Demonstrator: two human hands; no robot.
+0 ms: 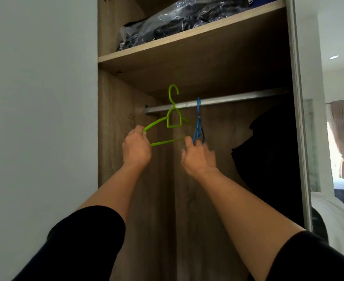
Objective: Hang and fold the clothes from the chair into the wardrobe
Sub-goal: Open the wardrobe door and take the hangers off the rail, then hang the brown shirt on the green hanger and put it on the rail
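Green hanger (168,126) held up in front of the wardrobe (126,138), its hook raised above the metal rail (238,98), not resting on it. Left hand (136,148) gripping the hanger's left corner. Right hand (199,157), blurred, fingers loosely spread, touching the hanger's bottom bar beside a blue hanger (198,122) hung on the rail. Dark garment (268,149) hanging further right. Plastic-wrapped dark bundle (177,21) on the shelf (187,40) above.

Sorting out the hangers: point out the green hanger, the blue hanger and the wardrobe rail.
green hanger (174,118): head view, on the triangular neck below its hook.
blue hanger (198,120): head view, on its stem under the rail.
wardrobe rail (238,98): head view, on the bare metal bar right of both hangers.
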